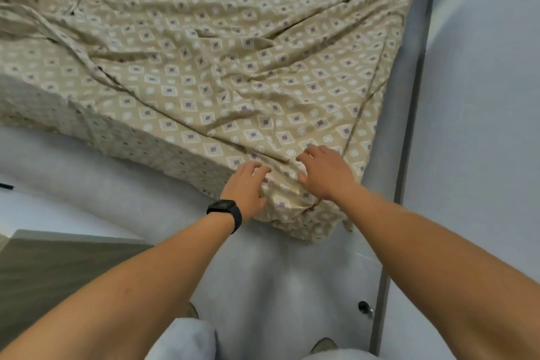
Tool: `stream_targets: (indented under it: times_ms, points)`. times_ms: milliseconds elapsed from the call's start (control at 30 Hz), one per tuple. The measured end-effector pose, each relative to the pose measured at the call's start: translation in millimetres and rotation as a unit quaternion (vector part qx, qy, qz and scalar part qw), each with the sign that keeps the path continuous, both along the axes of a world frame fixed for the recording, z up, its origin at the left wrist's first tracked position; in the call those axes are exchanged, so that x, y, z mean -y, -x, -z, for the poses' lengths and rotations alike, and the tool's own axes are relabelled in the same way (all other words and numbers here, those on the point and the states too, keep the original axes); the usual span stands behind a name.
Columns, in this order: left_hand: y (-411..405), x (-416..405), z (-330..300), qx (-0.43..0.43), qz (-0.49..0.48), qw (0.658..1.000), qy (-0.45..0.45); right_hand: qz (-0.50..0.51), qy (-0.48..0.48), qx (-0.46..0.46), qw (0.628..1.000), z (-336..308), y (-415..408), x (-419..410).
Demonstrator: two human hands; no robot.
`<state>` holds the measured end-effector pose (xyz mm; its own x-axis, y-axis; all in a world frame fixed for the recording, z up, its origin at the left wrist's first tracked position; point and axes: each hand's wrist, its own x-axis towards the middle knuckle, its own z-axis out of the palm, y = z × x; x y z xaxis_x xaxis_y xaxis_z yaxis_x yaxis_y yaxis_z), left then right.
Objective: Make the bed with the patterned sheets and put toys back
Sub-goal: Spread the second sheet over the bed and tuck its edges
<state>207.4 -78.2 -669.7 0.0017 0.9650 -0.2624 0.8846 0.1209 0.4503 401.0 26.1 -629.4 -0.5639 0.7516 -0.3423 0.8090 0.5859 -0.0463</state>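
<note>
Your left hand (pixel 247 184) and your right hand (pixel 324 174) both sit on the near corner of the bed (pixel 306 225), close together, with a bunched fold of sheet (pixel 204 67) between them. Each grip lies on the cloth with fingers bent into it; whether either one actually pinches the fabric, you cannot tell from here. The right hand is a little further onto the mattress top, the left nearer the hanging side. From your hands the sheet spreads away and to your left, its long axis running up toward the far end of the bed, creases fanning out from this corner. The watch (pixel 225 209) rides your left wrist. No toys are in sight
</note>
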Motion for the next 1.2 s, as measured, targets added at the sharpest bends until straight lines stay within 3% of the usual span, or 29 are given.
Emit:
stream_targets:
  times_ms: [167,333,500,733,867,1000,1133,1200]
  points:
    - [23.7,-59.0,66.1,0.010,-0.015,0.971,-0.239,0.026,-0.069,-0.077,0.994,79.8,31.1,-44.0]
    - [15.9,-86.3,121.3,-0.065,0.025,0.973,-0.221,0.033,-0.073,-0.078,0.994,155.6,22.5,-31.2]
    - [11.9,-89.8,135.4,-0.094,0.008,0.961,-0.260,0.057,-0.088,-0.121,0.987,165.4,14.4,-23.8]
    - [-26.7,-34.2,111.6,-0.188,0.047,0.964,-0.181,0.116,-0.068,-0.134,0.982,162.5,-33.1,76.4]
    - [-42.7,27.4,83.7,-0.121,0.047,0.986,-0.107,0.146,-0.074,-0.152,0.975,144.1,-57.4,124.4]
    - [-31.4,50.8,101.3,-0.045,0.028,0.992,-0.113,0.149,-0.091,-0.199,0.964,148.6,-65.7,118.0]
    - [-36.3,38.4,98.6,-0.042,0.126,0.990,-0.038,0.143,-0.190,-0.157,0.959,147.6,-57.6,105.6]
    - [-60.3,39.0,90.6,-0.031,0.167,0.985,-0.030,0.181,-0.221,-0.184,0.941,153.2,-51.4,107.5]
